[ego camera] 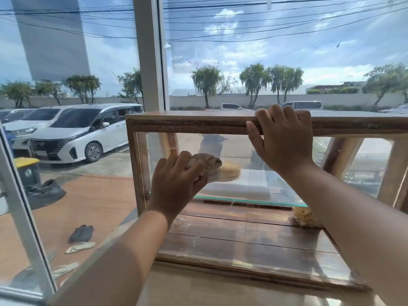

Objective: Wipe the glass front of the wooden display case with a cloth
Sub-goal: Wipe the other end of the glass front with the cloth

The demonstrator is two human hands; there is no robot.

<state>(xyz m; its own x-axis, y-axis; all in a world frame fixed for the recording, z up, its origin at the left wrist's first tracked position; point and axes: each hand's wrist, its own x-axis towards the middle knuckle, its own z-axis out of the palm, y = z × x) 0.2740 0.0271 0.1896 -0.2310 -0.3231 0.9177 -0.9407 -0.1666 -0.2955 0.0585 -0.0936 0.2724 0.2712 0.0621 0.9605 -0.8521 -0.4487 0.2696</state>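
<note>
glass front [242,217] of the wooden display case [198,123], rigid yet fragile, is wiped lightly with a soft cloth [207,165] bunched in the left hand [176,184], while the top rail is gripped by the right hand [280,140].

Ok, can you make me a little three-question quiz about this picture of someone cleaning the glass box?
1. True or false: the right hand grips the top edge of the wooden display case.
2. Which hand presses the cloth on the glass front? A) left hand B) right hand
3. Fill in: outside the window, the bin has a ____ lid.

Key: 1 true; 2 A; 3 yellow.
</note>
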